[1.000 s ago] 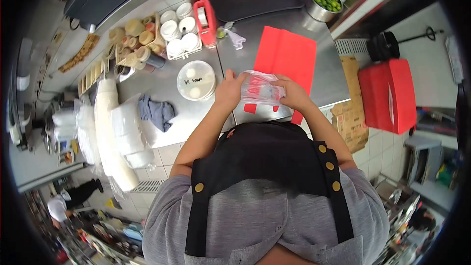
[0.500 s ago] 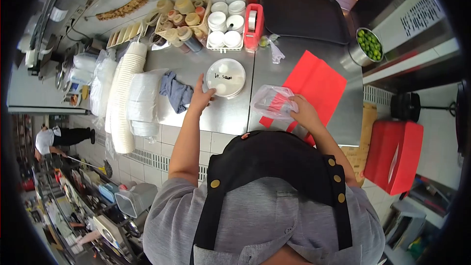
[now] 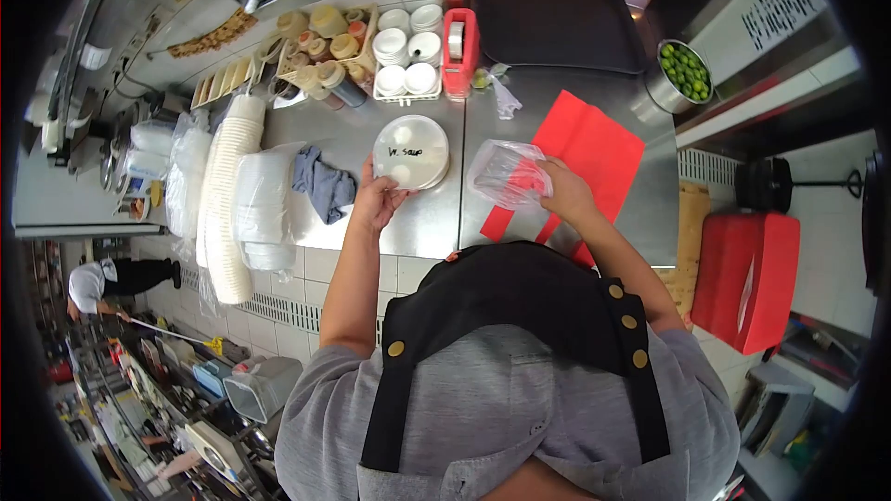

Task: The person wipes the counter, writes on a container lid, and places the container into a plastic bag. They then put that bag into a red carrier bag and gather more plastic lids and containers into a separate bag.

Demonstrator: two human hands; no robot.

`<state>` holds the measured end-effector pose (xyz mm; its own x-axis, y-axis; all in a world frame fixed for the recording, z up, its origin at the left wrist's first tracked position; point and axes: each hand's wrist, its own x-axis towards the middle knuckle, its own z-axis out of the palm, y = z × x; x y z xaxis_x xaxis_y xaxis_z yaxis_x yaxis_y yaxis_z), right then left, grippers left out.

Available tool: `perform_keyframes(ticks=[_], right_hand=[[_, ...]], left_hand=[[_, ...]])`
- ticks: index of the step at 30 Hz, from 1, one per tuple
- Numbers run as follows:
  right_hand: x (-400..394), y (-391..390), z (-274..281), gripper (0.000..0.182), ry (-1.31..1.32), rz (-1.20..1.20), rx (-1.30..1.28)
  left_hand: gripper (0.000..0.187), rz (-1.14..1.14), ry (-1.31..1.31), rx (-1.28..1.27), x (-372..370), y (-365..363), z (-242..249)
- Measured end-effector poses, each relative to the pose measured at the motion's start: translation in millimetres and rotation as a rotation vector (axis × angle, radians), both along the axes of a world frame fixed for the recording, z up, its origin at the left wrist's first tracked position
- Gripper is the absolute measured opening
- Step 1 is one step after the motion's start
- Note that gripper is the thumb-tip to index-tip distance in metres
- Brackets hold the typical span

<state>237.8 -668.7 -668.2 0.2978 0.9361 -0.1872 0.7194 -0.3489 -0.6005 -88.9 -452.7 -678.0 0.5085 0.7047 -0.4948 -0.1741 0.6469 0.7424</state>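
Note:
A round lidded plastic container [image 3: 411, 153] with "W. soup" handwritten on its lid is on the steel counter. My left hand [image 3: 379, 201] grips it from the lower left, thumb and fingers at its side. In my right hand [image 3: 568, 191] is a clear plastic bag [image 3: 501, 173], pinched at its right edge and puffed partly open. Beneath that hand lies a red paper bag [image 3: 594, 150], flat and slanted across the counter. Left of the container sits a crumpled blue-grey cloth [image 3: 322, 187].
Stacked foam cups [image 3: 225, 195] and wrapped lids [image 3: 263, 199] line the left. Behind are a sauce bottle basket [image 3: 325, 46], a white lidded-cup basket [image 3: 406, 93], a red tape dispenser [image 3: 459, 56] and a black tray [image 3: 557, 23]. Limes fill a metal pot [image 3: 664, 93]. A person [image 3: 102, 283] mops at far left.
My left hand has closed onto the side of the soup container, where its fingers were spread beside it before. My right hand still holds the plastic bag. The whole view has shifted slightly.

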Motion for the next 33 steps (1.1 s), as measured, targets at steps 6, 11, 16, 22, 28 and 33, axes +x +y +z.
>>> perform_keyframes(ticks=[6, 11, 16, 22, 28, 33], right_hand=[[-2, 5, -3, 0.073, -0.005, 0.01, -0.037], [-5, 11, -9, 0.073, 0.007, 0.024, -0.034], [-1, 16, -21, 0.074, 0.069, 0.011, 0.002], [12, 16, -64, 0.079, 0.657, -0.066, 0.181], [12, 15, -75, 0.069, 0.279, 0.021, 0.433], [-3, 2, -88, 0.041, 0.366, -0.569, 0.157]], left_hand=[[0.086, -0.051, -0.021, 0.08, 23, -25, 77], [0.087, -0.191, 0.034, 0.055, 58, -48, 95], [0.083, -0.29, -0.013, -0.062, 91, -71, 57], [0.083, -0.173, 0.044, -0.02, 121, -105, 15], [0.081, -0.231, 0.025, 0.09, 114, -99, -25], [0.044, -0.279, 0.801, 0.995, 89, -64, -83]])
